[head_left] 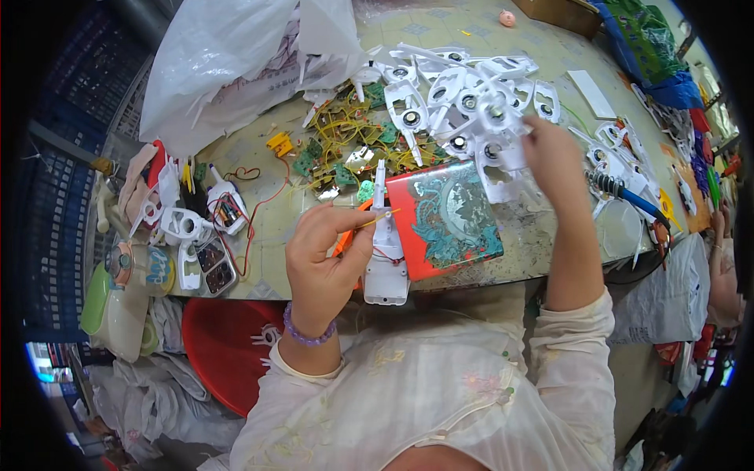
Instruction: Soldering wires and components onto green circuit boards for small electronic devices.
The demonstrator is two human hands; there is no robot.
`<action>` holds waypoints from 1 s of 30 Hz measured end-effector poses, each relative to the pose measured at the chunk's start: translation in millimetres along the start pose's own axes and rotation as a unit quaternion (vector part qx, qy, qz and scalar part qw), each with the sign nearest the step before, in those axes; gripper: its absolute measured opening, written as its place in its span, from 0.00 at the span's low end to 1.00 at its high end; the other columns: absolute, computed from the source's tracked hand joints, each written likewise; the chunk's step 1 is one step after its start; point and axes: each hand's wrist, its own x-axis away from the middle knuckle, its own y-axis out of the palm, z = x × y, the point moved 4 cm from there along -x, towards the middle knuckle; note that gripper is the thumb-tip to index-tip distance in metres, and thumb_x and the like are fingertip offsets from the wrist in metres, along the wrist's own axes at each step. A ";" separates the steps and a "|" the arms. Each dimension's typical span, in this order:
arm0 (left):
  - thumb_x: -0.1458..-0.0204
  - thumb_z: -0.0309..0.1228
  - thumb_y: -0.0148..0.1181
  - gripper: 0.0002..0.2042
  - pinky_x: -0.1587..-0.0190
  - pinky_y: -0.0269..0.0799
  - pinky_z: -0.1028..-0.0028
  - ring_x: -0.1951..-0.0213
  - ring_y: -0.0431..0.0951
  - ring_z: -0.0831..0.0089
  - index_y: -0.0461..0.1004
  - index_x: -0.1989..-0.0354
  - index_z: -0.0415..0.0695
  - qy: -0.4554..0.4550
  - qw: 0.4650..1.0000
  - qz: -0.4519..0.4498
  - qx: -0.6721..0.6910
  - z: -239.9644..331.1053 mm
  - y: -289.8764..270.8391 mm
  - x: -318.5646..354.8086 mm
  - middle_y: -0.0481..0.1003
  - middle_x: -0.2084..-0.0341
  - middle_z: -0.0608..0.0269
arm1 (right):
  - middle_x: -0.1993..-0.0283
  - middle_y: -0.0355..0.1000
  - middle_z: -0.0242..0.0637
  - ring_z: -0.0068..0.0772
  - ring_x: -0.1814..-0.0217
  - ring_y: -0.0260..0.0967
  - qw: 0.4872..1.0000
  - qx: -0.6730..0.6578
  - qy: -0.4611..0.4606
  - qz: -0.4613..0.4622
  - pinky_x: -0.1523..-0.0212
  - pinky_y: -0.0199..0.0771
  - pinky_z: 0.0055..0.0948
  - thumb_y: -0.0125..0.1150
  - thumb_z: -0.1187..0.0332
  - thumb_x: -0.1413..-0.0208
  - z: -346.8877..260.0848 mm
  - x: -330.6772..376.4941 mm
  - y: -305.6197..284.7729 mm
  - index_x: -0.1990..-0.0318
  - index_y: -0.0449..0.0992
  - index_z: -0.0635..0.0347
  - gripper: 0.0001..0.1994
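The right hand (pixel 550 157) is seen from the back, so its fingertips are hidden; it is closed on a white frame (pixel 491 129) held up over the far pile (pixel 440 86) of like white parts, where one piece is hard to tell from another. A white body (pixel 385 259), long and narrow with red wires, is pinched in the left hand (pixel 326 259) near the table's near edge, beside a red tin (pixel 448 216). A thin yellow wire (pixel 381 217) is also held there. Green boards (pixel 338 149) lie tangled further back.
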 end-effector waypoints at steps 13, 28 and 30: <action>0.60 0.19 0.61 0.05 0.60 0.67 0.71 0.72 0.74 0.69 0.76 0.73 0.41 0.000 0.999 -0.032 0.011 17.1 5.9 -1.6 0.74 0.77 0.63 | 0.60 0.74 0.32 0.35 0.54 0.68 0.861 -0.091 -0.489 -0.104 0.60 0.72 0.31 0.58 0.77 0.61 -101.0 37.1 -13.2 0.67 0.77 0.56 0.11; 0.60 0.24 0.64 0.05 0.55 0.64 0.67 0.71 0.75 0.69 0.77 0.73 0.44 0.038 0.995 -0.095 -0.016 29.8 26.3 -4.9 0.76 0.77 0.66 | 0.67 0.71 0.36 0.39 0.59 0.67 0.846 -0.401 -0.328 -0.129 0.59 0.66 0.32 0.64 0.70 0.55 -84.3 71.7 -19.3 0.66 0.76 0.59 0.08; 0.61 0.22 0.65 0.06 0.56 0.64 0.68 0.71 0.74 0.70 0.78 0.71 0.42 0.037 0.995 -0.096 -0.001 32.8 29.9 -2.8 0.76 0.77 0.65 | 0.66 0.72 0.36 0.38 0.61 0.67 0.841 -0.420 -0.317 -0.127 0.60 0.66 0.32 0.64 0.72 0.55 -81.9 75.6 -22.9 0.65 0.76 0.59 0.08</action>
